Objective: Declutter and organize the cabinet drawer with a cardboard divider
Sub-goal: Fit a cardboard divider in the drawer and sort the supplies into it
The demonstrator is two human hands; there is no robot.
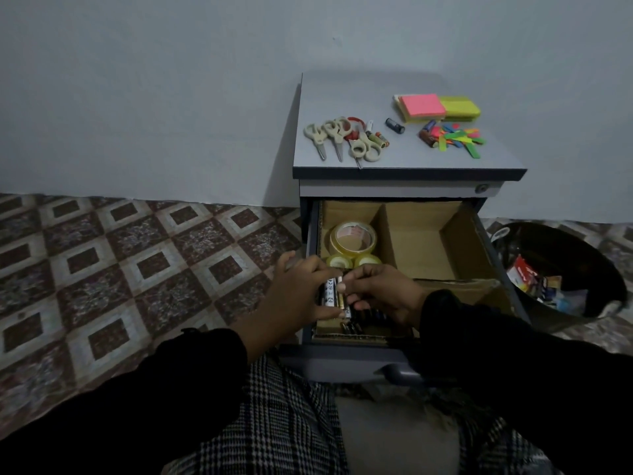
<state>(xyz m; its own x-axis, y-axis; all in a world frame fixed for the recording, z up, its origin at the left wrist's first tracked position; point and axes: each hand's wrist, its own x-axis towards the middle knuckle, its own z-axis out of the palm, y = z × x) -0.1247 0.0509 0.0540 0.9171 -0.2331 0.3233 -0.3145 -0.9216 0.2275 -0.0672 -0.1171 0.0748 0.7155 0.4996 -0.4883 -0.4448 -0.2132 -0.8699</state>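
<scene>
Drawer (486, 241); bin (561, 262) just beside

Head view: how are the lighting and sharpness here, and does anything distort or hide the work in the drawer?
Head view: dim, bluish light; the sleeves go nearly black. Wide-angle bending curves the floor tiles at the edges. The cabinet casts a soft shadow on the wall to its left. Left hand and right hand hide part of the batteries in the drawer; labels unreadable.
</scene>
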